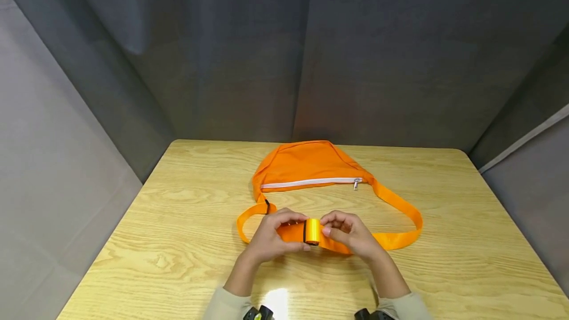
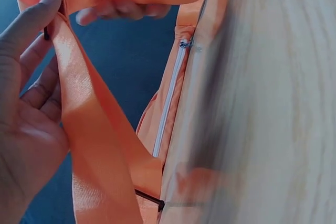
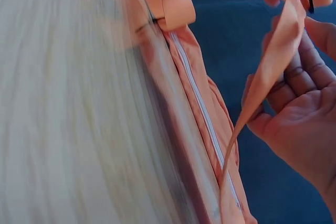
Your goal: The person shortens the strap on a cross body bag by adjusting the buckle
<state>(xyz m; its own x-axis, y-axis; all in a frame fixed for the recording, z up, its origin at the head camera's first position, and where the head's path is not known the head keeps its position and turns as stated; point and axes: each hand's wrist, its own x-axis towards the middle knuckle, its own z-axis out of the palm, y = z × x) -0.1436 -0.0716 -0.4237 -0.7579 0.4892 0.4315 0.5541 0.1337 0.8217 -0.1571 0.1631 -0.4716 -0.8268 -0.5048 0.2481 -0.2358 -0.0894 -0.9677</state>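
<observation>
An orange waist bag [image 1: 311, 164] with a white zipper [image 1: 311, 181] lies toward the back of the wooden table. Its webbing strap [image 1: 395, 240] loops forward from both ends. My left hand [image 1: 275, 237] pinches the strap beside a black strap slider [image 1: 305, 231], thumb below and fingers above. In the left wrist view the left thumb presses on the strap right at the slider [image 2: 62, 3]. A short bright loop of strap [image 1: 313, 231] stands up through the slider. My right hand [image 1: 351, 233] pinches the strap just right of that loop, its fingers curled.
A second black strap fitting [image 1: 267, 206] sits near the bag's left end, where the strap makes a small loop. The metal zipper pull [image 1: 355, 185] hangs at the right. Grey curtains [image 1: 235, 63] stand behind and beside the table [image 1: 467, 241].
</observation>
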